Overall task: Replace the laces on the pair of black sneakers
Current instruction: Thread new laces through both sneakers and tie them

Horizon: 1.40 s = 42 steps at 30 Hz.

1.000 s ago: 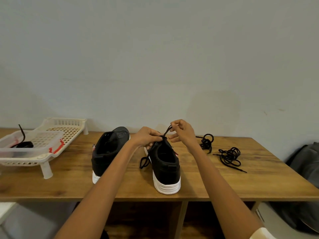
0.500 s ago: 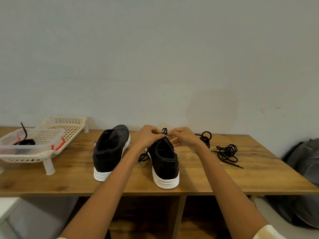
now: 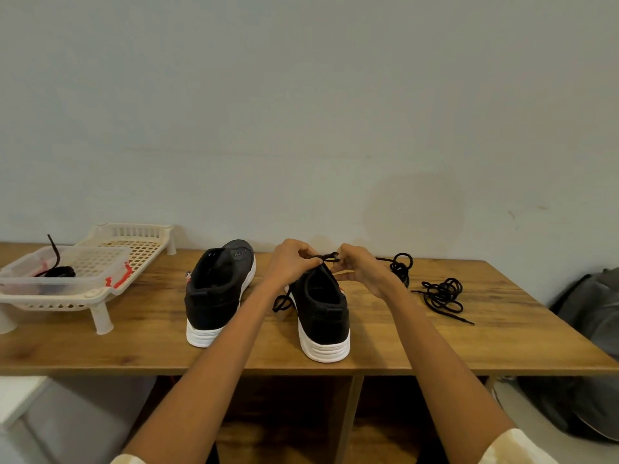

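Two black sneakers with white soles stand heel-first toward me on the wooden table point(image 3: 469, 343). The left sneaker point(image 3: 217, 289) has bare eyelets and no lace. Over the tongue of the right sneaker point(image 3: 323, 313), my left hand point(image 3: 291, 262) and my right hand point(image 3: 360, 267) each pinch a part of its black lace point(image 3: 326, 257), stretched between them. A loop of that lace point(image 3: 281, 301) hangs down the shoe's left side. The front of this sneaker is hidden behind my hands.
Two loose black lace bundles lie right of my hands, one far point(image 3: 400, 264), one nearer point(image 3: 442, 296). A cream plastic rack point(image 3: 134, 242) at the left carries a clear tub point(image 3: 67, 279) with another black lace point(image 3: 55, 271). A grey bag point(image 3: 589, 313) sits beyond the table's right end.
My right hand has come down from its raised pull to the level of the left. Both hands now pinch the lace close together above the shoe's tongue.
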{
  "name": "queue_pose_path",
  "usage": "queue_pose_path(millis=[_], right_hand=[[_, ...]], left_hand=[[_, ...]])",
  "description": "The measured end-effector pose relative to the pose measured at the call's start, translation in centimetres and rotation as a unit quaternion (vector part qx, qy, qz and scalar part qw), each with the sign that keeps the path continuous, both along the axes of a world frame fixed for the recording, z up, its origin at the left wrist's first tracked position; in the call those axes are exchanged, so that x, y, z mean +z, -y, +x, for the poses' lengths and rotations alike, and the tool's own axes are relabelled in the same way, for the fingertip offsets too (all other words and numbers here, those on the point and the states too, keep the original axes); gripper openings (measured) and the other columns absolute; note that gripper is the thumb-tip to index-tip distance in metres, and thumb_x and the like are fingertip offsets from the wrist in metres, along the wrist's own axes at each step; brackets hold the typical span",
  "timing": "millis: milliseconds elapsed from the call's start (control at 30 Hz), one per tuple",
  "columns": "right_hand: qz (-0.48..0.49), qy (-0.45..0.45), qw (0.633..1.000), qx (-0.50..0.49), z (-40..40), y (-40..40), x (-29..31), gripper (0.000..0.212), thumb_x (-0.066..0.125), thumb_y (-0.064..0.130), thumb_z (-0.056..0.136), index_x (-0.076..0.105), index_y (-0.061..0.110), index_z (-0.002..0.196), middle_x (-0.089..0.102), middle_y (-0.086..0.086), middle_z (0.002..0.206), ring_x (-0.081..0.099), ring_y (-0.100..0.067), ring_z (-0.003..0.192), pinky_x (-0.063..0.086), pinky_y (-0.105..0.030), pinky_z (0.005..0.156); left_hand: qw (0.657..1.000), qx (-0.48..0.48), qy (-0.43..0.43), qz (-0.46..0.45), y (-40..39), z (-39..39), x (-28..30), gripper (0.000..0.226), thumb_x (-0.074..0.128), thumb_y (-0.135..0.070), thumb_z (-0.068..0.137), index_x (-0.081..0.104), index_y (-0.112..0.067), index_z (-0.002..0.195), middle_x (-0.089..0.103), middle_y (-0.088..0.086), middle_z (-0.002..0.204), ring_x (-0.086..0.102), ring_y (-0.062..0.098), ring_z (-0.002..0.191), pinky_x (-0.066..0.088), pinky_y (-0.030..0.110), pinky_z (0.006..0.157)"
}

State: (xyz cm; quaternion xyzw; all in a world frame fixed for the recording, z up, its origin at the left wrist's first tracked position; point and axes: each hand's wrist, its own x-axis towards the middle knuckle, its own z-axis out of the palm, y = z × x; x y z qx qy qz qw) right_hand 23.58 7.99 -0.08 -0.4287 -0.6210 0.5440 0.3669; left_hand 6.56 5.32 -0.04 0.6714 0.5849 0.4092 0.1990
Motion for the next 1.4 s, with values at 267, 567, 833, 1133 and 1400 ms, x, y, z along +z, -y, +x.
queue_pose_path(millis=[267, 567, 833, 1133, 1400], right_hand=[[-0.002, 0.055, 0.996, 0.074, 1.3, 0.1, -0.2, 0.022, 0.054, 0.027, 0.095, 0.062, 0.006, 0.093, 0.064, -0.004, 0.085, 0.062, -0.018, 0.082, 0.054, -0.029, 0.075], [0.013, 0.047, 0.997, -0.054, 1.3, -0.4, -0.7, 0.047, 0.047, 0.043, 0.097, 0.060, 0.003, 0.119, 0.063, -0.010, 0.097, 0.065, -0.020, 0.078, 0.057, -0.028, 0.070], [0.036, 0.087, 0.995, -0.010, 0.4, -0.8, -0.8, 0.033, 0.060, 0.029, 0.093, 0.069, -0.002, 0.100, 0.071, -0.011, 0.094, 0.070, -0.021, 0.078, 0.058, -0.029, 0.073], [0.044, 0.136, 0.988, 0.063, 0.8, -1.1, -0.3, 0.029, 0.058, 0.025, 0.094, 0.064, -0.003, 0.088, 0.062, -0.004, 0.072, 0.062, -0.010, 0.067, 0.054, -0.021, 0.068], [0.041, 0.076, 0.994, -0.064, -0.6, -0.9, -0.3, 0.023, 0.052, 0.025, 0.098, 0.061, 0.006, 0.108, 0.066, -0.004, 0.098, 0.069, -0.020, 0.067, 0.059, -0.027, 0.061]], left_hand=[[1.000, 0.001, -0.017, 0.019, -0.2, 0.0, -0.2, 0.014, 0.070, -0.017, 0.083, 0.075, -0.010, 0.094, 0.070, 0.001, 0.090, 0.059, 0.009, 0.079, 0.044, 0.020, 0.072], [0.999, -0.034, -0.033, 0.022, -0.1, -0.1, -0.3, 0.014, 0.065, -0.014, 0.086, 0.074, -0.013, 0.096, 0.071, 0.003, 0.099, 0.060, 0.014, 0.094, 0.045, 0.026, 0.084], [0.999, -0.029, -0.023, 0.014, 0.0, -0.3, -0.3, 0.015, 0.067, -0.015, 0.086, 0.075, -0.010, 0.098, 0.072, 0.005, 0.100, 0.062, 0.017, 0.095, 0.047, 0.029, 0.085], [0.999, -0.030, -0.023, 0.013, -0.3, -0.3, -0.4, 0.015, 0.067, -0.015, 0.085, 0.074, -0.011, 0.098, 0.072, 0.004, 0.099, 0.059, 0.013, 0.092, 0.045, 0.025, 0.082], [1.000, -0.023, 0.000, -0.001, -0.2, -0.3, -0.4, 0.013, 0.068, -0.015, 0.085, 0.075, -0.010, 0.095, 0.071, 0.003, 0.094, 0.058, 0.010, 0.084, 0.041, 0.022, 0.077]])
